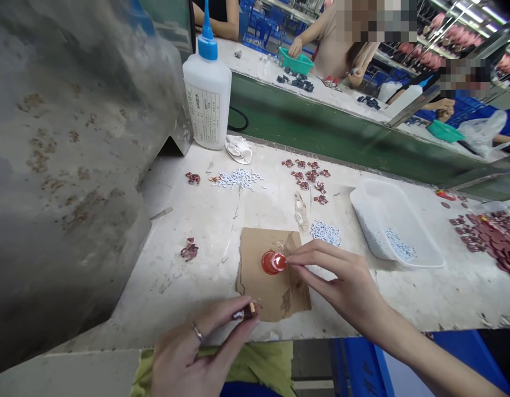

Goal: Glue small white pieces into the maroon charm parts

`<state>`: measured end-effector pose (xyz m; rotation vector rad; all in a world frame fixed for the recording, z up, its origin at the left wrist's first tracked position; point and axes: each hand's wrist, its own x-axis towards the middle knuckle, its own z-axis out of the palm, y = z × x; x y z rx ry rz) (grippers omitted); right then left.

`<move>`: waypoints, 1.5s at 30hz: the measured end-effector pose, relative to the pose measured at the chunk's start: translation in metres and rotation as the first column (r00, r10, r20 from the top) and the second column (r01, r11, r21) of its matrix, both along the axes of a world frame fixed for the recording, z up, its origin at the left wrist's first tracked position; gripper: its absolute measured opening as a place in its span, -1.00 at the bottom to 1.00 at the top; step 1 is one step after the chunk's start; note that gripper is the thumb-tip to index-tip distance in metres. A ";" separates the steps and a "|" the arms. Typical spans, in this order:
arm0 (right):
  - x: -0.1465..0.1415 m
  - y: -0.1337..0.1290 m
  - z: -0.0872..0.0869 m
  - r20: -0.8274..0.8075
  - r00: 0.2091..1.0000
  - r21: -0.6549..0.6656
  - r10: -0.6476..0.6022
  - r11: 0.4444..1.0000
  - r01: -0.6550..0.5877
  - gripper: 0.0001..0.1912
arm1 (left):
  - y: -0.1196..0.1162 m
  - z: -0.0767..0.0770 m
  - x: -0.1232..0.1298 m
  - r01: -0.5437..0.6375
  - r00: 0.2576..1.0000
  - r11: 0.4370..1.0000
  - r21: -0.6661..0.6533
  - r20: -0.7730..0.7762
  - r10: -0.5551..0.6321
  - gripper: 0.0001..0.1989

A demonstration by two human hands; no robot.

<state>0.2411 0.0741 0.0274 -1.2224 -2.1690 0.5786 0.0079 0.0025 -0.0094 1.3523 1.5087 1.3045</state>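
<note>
With the small round red plastic-looking pot (273, 262) as the clock's centre and 12 pointing away from the person, the left hand (197, 353) is at 7 o'clock. Its thumb and forefinger are clamped on a small dark-brown figurine with yellow and bluish-white patches (247, 312), held above the near edge of a torn brown cardboard sheet (258, 295). The figurine's long axis runs roughly between 8 and 2 o'clock, its yellow-patched end towards 2 and its bluish-white end towards 8. Which end is its head is too small to tell.

The right hand (349, 281) reaches in from 4 o'clock, thumb and fingertips close together at the pot's pale rim; whether they pinch something tiny, I cannot tell. The pot sits on the cardboard.

Loose pale-blue bits (326, 232) lie at 2 o'clock, with a translucent white plastic tray (428, 251) beyond them. Brown figurines (311, 175) cluster between 12 and 1, one more piece (189, 250) lies at 9, and a white bottle with a blue nozzle (208, 102) stands at 11.
</note>
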 end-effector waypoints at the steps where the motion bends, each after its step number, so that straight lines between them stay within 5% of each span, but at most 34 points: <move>1: -0.001 -0.002 0.001 -0.037 0.999 -0.008 -0.013 1.000 0.012 -0.78 | 0.000 0.000 0.002 0.008 1.000 0.999 0.034 0.008 -0.008 -0.87; 4: -0.009 -0.012 0.008 -0.161 0.986 -0.063 -0.034 0.998 0.024 -0.77 | 0.002 0.001 0.005 0.053 0.999 0.989 0.135 -0.007 -0.053 -0.75; 10: -0.033 -0.032 0.013 -0.394 0.919 -0.199 -0.019 0.978 -0.065 -0.77 | 0.003 0.002 0.009 0.107 0.994 0.987 0.117 -0.020 -0.106 -0.72; 19: -0.036 -0.034 0.008 -0.433 0.901 -0.259 -0.001 0.958 -0.124 -0.77 | 0.007 0.002 0.007 0.158 0.987 0.975 0.155 -0.049 -0.153 -0.72; 27: -0.034 -0.036 0.011 -0.170 0.973 -0.003 0.159 0.987 -0.162 -0.77 | 0.001 0.001 0.008 0.062 0.992 0.986 0.157 -0.117 -0.044 -0.68; 31: -0.027 -0.039 0.014 0.056 0.956 0.177 0.287 0.940 -0.292 -0.65 | 0.000 0.000 0.008 0.052 0.992 0.992 0.119 -0.117 -0.038 -0.72; 34: -0.026 -0.038 0.013 0.076 0.947 0.195 0.313 0.926 -0.322 -0.63 | 0.003 0.000 0.008 0.045 0.992 0.988 0.146 -0.125 -0.027 -0.72; 39: -0.032 -0.037 0.010 -0.085 0.971 0.164 0.224 0.964 -0.208 -0.72 | 0.004 0.000 0.007 0.050 0.993 0.982 0.180 -0.110 -0.030 -0.71; 45: -0.035 -0.040 0.010 -0.315 0.945 -0.106 0.088 0.986 -0.127 -0.49 | 0.003 0.007 0.005 0.056 0.998 0.988 0.141 -0.049 -0.049 -0.79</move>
